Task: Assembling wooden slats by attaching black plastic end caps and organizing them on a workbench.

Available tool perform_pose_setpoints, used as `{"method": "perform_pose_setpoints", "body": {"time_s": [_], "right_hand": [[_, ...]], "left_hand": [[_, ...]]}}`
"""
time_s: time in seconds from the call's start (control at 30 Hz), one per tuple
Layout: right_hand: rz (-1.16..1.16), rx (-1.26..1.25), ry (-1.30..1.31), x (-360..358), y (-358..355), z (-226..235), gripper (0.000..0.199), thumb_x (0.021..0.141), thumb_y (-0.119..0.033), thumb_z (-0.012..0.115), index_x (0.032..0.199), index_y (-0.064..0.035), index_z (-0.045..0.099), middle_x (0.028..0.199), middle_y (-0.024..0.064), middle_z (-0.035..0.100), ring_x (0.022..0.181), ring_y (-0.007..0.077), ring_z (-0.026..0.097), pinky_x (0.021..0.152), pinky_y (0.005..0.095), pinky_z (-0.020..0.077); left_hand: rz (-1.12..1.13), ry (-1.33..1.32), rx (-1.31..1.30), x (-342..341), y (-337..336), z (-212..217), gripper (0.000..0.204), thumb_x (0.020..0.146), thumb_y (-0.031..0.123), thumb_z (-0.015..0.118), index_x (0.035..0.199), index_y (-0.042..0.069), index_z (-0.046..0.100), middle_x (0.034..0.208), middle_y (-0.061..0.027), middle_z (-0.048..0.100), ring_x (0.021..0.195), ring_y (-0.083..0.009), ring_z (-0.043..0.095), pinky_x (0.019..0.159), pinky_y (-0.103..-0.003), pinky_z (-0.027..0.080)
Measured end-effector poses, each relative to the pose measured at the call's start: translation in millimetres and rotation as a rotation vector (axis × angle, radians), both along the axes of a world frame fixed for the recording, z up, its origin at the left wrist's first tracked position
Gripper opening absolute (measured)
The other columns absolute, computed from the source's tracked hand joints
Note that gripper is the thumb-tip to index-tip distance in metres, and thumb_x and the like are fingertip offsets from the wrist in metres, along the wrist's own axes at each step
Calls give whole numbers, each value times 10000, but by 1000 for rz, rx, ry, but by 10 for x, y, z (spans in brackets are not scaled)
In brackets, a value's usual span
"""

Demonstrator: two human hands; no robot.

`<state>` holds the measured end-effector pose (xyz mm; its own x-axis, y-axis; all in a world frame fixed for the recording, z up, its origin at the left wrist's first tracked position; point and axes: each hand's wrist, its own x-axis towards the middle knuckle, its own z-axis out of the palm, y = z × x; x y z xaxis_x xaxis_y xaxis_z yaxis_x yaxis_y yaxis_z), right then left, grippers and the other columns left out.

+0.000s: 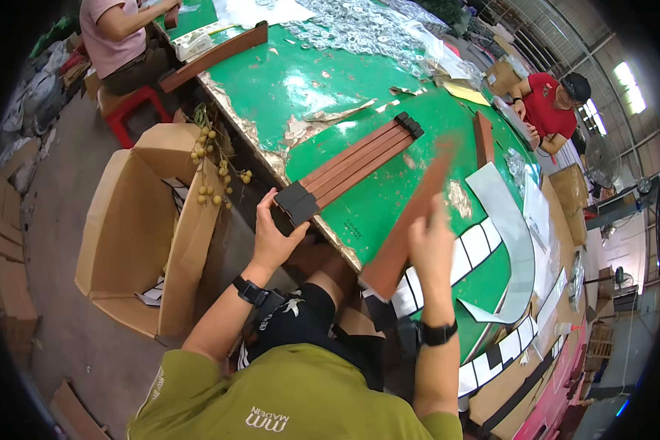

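Note:
A bundle of narrow reddish-brown slats (363, 161) with black end caps lies slantwise on the green tabletop. My left hand (273, 238) grips its near black end at the table's edge, thumb and fingers on either side. A wide reddish-brown board (405, 235) is tilted beside it on the right, its near end at the table edge and its far end smeared by motion. My right hand (431, 240), partly blurred, is closed on the board's right edge.
An open cardboard box (125, 227) stands left of the table (301, 81), beside hanging round fruits (209, 165). Clear plastic-looking pieces (352, 37) are heaped at the back. White label strips (473, 251) and a curved grey sheet (507, 242) lie right. Co-workers sit left and right.

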<state>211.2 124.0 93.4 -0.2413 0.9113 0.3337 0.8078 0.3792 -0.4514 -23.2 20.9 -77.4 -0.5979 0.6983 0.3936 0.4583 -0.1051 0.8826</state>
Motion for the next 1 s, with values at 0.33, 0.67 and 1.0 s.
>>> {"method": "perform_pose_setpoints", "body": {"time_s": [0.33,0.67,1.0], "right_hand": [[-63,45,342,30,2,196,587,889,-130,604,1443,16,473,669,139,607,570,220,596,585,379,488],[-26,-230,366,360,274,-157,634,949,-126,578,1520,25,349,781,152,675,669,211,632,635,350,502],[84,94,951,261,113,30,294,909,-70,718,1176,29,643,1127,107,662,994,159,624,816,295,519]], "left_hand": [[44,134,15,-75,-37,66,846,743,127,844,1420,-17,358,1334,-190,515,1236,-317,547,1058,-395,434],[-7,266,51,86,-139,360,778,659,142,877,1294,5,447,1393,-237,475,1341,-413,454,1095,-474,384],[-75,131,-14,436,-617,307,829,637,101,897,1294,-4,403,1315,-214,467,1240,-365,499,1061,-451,408]]}}
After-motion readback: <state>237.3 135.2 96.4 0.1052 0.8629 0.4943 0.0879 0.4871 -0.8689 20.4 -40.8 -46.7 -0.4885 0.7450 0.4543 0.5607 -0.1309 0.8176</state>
